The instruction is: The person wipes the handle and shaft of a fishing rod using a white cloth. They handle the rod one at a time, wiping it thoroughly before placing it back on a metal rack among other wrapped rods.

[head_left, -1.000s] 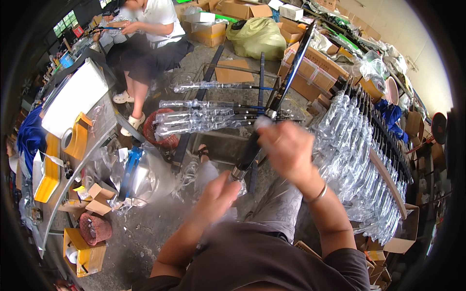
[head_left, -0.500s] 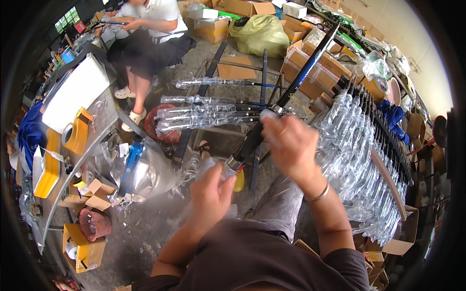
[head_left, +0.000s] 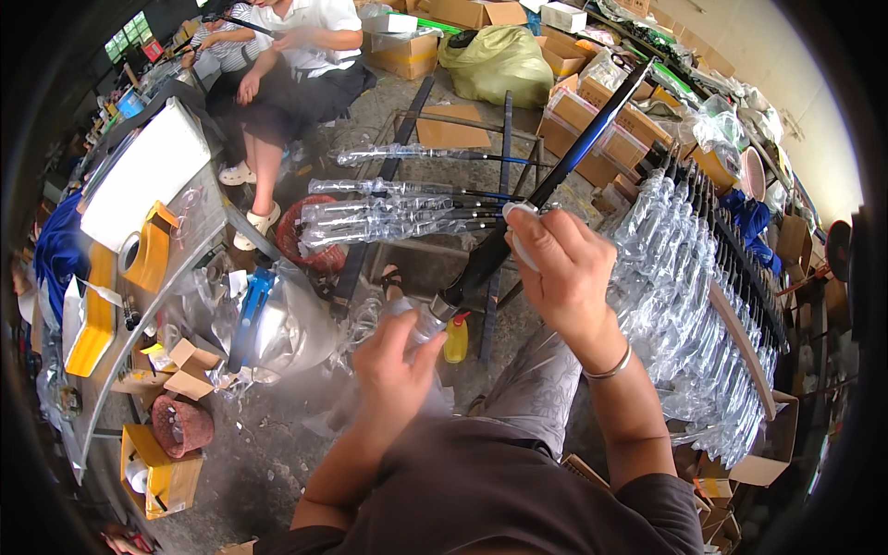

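The left hand [head_left: 396, 368] is curled, thumb against fingers, around clear plastic [head_left: 429, 323] at the lower end of the black-and-blue rod [head_left: 557, 176], while the right hand [head_left: 572, 277] is closed on a white wad [head_left: 524, 231] at the rod's middle. Just below the rod's lower end stands a yellow bottle [head_left: 456, 341]; plastic-wrapped rods [head_left: 398, 213] lie left of the rod, and a larger wrapped bunch [head_left: 680, 296] leans to its right.

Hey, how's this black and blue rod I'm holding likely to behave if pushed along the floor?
The rod is probably stiff, running straight beyond your right hand. Its glossy surface may be slippery, and its round-looking shape might let it roll.
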{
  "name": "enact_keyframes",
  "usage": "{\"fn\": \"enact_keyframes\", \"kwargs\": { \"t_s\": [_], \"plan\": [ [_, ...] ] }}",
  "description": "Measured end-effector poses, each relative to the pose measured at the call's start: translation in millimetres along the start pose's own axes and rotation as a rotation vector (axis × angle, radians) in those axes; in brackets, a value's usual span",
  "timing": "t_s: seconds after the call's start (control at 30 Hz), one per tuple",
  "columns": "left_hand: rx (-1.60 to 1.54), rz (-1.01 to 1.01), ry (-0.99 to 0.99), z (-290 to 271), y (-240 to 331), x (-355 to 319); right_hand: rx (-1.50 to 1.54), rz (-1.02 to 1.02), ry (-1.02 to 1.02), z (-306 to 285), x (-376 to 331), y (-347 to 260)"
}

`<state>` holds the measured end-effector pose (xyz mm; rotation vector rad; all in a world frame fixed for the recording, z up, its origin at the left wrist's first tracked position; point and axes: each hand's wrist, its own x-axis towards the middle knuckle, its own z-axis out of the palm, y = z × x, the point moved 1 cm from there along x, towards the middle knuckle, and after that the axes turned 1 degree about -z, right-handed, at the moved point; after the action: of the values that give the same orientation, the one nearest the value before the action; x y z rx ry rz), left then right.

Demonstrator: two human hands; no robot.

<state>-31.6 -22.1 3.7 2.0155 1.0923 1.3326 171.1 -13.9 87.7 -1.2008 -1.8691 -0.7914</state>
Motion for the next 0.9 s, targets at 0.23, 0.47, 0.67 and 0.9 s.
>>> {"fn": "enact_keyframes", "kwargs": {
  "t_s": [0.23, 0.47, 0.67, 0.9],
  "plan": [
    [-0.168, -0.156, -0.097, 2, -1, -8, 0.021, -0.114, -0.046, 2, -7, -2],
    [-0.358, -0.273, -0.200, 1, -4, -12, 0.087, -0.200, -0.039, 4, -17, -7],
    [-0.513, -0.439, -0.332, 0, -1, -14, 0.120, -0.249, -0.092, -3, -24, -21],
    [-0.736, -0.672, -0.460, -5, 1, -14, 0.119, -0.232, -0.017, -1, -24, -10]
  ]
}}
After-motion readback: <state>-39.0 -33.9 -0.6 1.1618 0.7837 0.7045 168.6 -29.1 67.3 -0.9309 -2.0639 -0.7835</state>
